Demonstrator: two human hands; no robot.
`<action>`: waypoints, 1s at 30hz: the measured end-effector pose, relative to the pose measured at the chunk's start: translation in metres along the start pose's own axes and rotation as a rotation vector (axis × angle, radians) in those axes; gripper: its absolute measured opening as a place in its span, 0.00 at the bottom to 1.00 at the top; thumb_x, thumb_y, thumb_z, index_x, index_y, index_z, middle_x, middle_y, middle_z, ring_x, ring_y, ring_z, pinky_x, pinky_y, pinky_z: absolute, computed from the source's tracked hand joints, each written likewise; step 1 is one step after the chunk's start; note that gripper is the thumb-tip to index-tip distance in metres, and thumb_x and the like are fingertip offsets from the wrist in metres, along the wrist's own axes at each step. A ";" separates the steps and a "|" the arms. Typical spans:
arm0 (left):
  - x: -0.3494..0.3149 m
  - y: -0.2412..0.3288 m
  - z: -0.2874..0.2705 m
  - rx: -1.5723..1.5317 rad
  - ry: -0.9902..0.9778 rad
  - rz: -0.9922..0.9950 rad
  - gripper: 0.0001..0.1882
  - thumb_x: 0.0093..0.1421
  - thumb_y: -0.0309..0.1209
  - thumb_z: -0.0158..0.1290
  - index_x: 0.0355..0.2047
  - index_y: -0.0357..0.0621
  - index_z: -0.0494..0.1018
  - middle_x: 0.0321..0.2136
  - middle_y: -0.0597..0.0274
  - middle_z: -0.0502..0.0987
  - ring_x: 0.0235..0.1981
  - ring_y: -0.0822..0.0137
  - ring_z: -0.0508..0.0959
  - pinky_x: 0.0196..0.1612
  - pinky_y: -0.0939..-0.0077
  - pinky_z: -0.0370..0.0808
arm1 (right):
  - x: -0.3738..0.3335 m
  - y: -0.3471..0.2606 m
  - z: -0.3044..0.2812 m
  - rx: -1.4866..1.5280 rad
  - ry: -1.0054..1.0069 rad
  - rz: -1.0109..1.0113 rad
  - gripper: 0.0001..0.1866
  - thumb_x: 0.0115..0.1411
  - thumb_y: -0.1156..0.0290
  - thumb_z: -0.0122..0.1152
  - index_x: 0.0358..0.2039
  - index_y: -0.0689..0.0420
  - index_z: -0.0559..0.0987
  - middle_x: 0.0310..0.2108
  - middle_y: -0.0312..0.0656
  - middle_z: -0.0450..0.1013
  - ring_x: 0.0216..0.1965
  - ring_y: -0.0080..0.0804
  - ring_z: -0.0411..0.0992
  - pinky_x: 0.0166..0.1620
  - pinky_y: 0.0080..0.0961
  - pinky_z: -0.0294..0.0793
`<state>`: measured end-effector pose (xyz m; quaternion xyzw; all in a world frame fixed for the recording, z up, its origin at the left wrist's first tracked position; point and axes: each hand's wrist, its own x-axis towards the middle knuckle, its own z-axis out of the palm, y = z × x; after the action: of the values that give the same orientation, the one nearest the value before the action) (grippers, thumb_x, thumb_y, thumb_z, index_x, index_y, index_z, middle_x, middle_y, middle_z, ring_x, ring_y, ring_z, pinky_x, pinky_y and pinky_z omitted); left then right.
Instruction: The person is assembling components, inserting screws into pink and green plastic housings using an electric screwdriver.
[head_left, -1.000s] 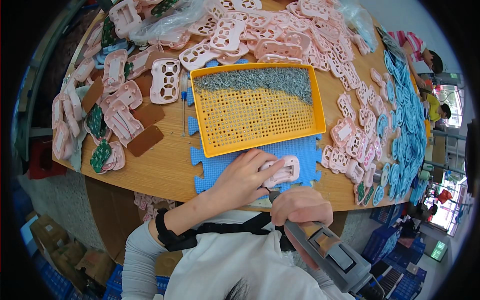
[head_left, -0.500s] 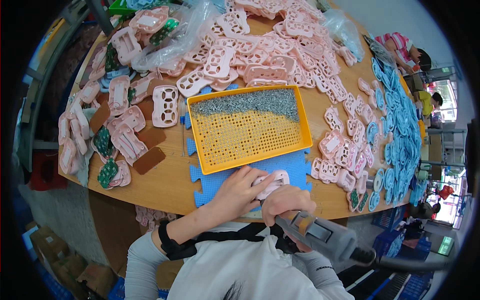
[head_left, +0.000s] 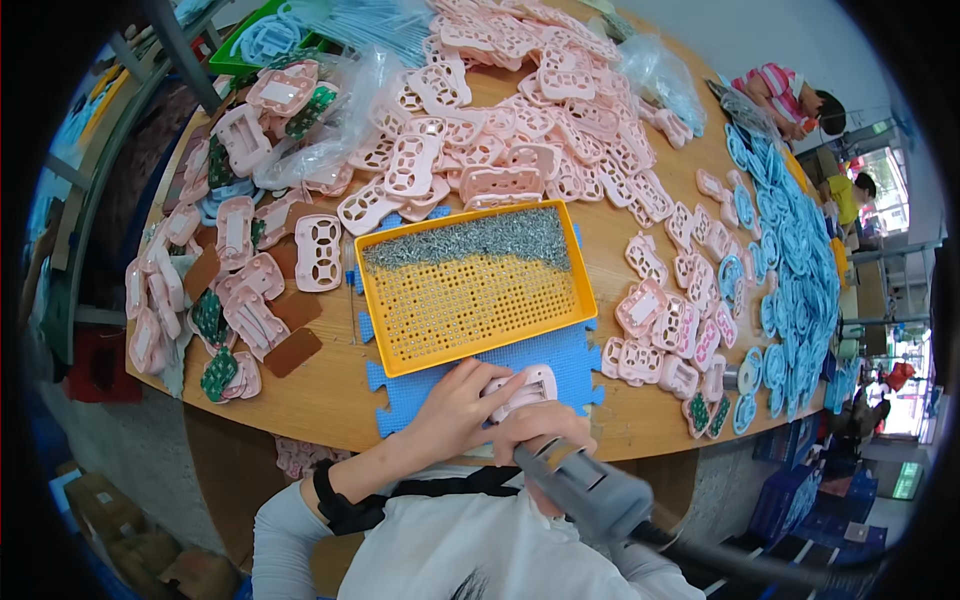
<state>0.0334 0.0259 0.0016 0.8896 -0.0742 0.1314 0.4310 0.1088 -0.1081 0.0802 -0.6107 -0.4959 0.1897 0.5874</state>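
On a blue foam mat (head_left: pixel 440 385) at the table's front edge lies a small light-pink plastic casing (head_left: pixel 530 390). My left hand (head_left: pixel 452 408) holds it from the left, with thumb and fingers closed on it. My right hand (head_left: pixel 545 428) is wrapped round a grey electric screwdriver (head_left: pixel 592 492), whose cord runs off to the lower right. The tool leans back toward me, its front end at the casing's near side. My fingers hide its tip, so contact cannot be made out. Just beyond my hands, a yellow tray (head_left: pixel 480 364) contains many small screws, some seated in its holes.
Pink plastic frames (head_left: pixel 415 165) cover the far table. To the left lie pink casings (head_left: pixel 250 285) with green boards (head_left: pixel 210 318) and brown plates (head_left: pixel 293 353). Blue ring-shaped parts (head_left: pixel 790 270) are heaped at the right. A thin blue-handled screwdriver (head_left: pixel 351 278) lies beside the tray.
The whole view has shifted, so the tray and mat appear lower and further left. The electric screwdriver's rear end has swung left. Both hands keep their hold.
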 end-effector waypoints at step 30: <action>-0.010 0.020 -0.026 -0.522 -0.254 -0.245 0.18 0.48 0.31 0.62 0.40 0.41 0.74 0.36 0.56 0.76 0.36 0.62 0.77 0.39 0.73 0.73 | 0.027 -0.011 -0.039 0.591 0.305 0.020 0.41 0.44 0.32 0.57 0.38 0.62 0.66 0.17 0.40 0.68 0.18 0.26 0.68 0.21 0.19 0.68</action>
<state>0.0146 0.0340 0.0294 0.7604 -0.0509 -0.0573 0.6449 0.1488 -0.1083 0.1088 -0.4404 -0.3197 0.2374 0.8047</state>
